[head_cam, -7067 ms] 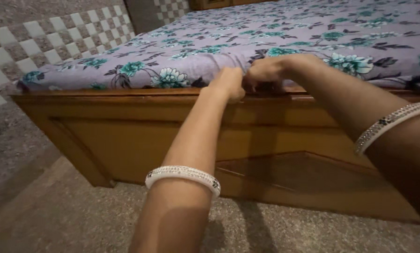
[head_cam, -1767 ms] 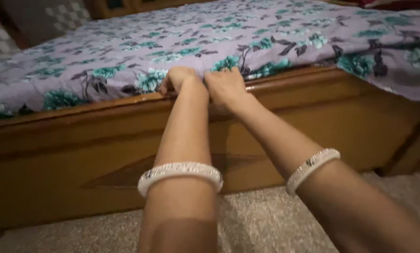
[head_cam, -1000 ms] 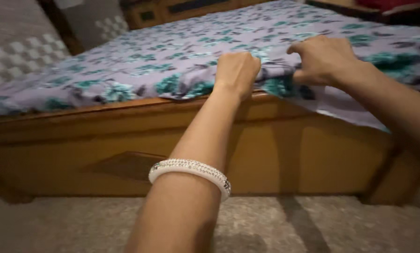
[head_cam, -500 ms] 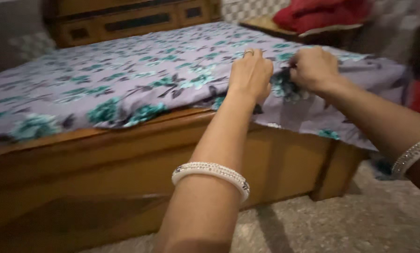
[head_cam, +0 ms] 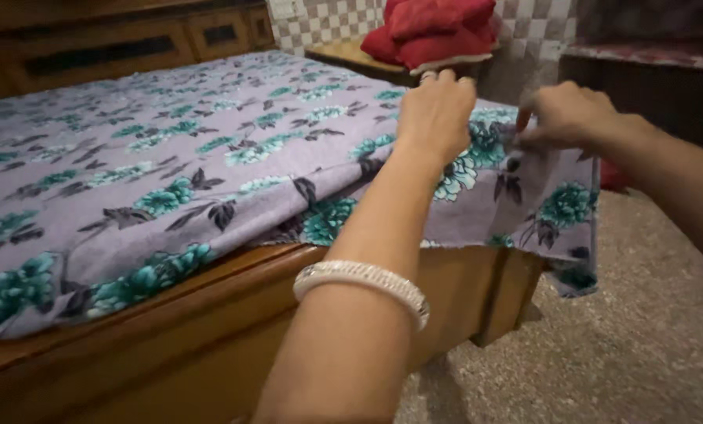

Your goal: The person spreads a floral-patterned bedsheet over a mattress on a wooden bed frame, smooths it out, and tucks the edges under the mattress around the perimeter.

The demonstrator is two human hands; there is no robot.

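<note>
- Centrally, the left hand (head_cam: 436,110) lies knuckles up on the bedsheet (head_cam: 210,157), fingers curled down into the cloth near the bed's corner; whether it pinches a fold cannot be told, since the fingertips are hidden.
- At 3 o'clock from it, the right hand (head_cam: 565,116) pinches the bedsheet's edge between thumb and fingers, grasping the cloth at the corner.
- The bedsheet is lilac with teal flowers and dark leaves; it covers the bed top from 9 o'clock to the centre, and its loose corner hangs over the frame at 4 o'clock from the left hand, clear of the floor (head_cam: 642,338).
- The wooden bed frame (head_cam: 233,330) shows below the sheet, running from 8 o'clock to the corner post at the centre.
- A white beaded bangle (head_cam: 363,281) circles the left forearm at 6 o'clock.
- Red cushions (head_cam: 434,27) rest on a low wooden surface at 12 o'clock, behind the left hand.
- A checked tiled wall (head_cam: 335,17) stands just beside the cushions at 11 o'clock.
- The floor is speckled grey stone, at 5 o'clock.
</note>
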